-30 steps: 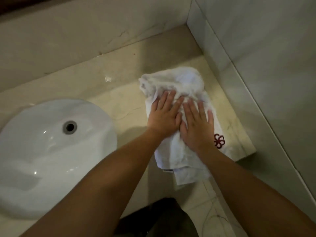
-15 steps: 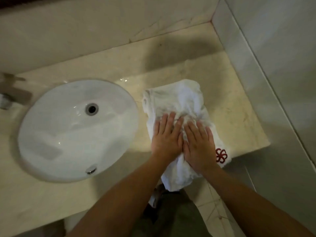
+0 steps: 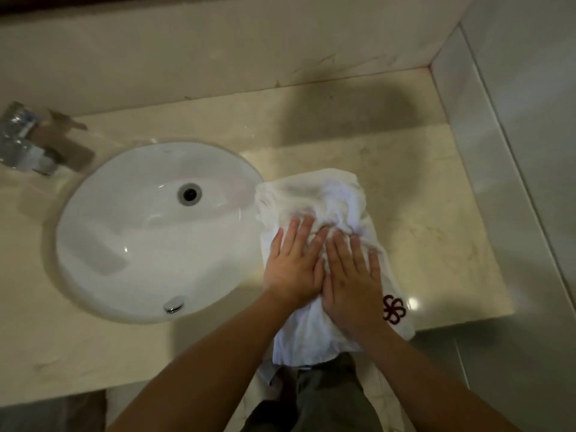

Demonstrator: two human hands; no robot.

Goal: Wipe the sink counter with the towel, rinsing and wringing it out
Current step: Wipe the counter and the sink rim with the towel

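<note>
A white towel [image 3: 324, 194] with a dark red flower emblem [image 3: 394, 308] lies crumpled on the beige marble counter [image 3: 430, 213], just right of the white oval sink [image 3: 131, 238]. Its left edge touches the basin rim and its near end hangs over the counter's front edge. My left hand [image 3: 293, 263] and my right hand [image 3: 352, 285] lie side by side on the towel, palms down and fingers spread, holding it against the counter.
A chrome tap [image 3: 28, 141] stands at the far left behind the basin. The drain [image 3: 189, 193] is at the basin's back and a chrome fitting [image 3: 173, 305] at its front. A tiled wall [image 3: 514, 151] closes the counter's right side and a backsplash [image 3: 249, 42] the rear.
Both hands have slid the towel left along the counter, from near the right corner to the basin's rim. The tap has come into view.
</note>
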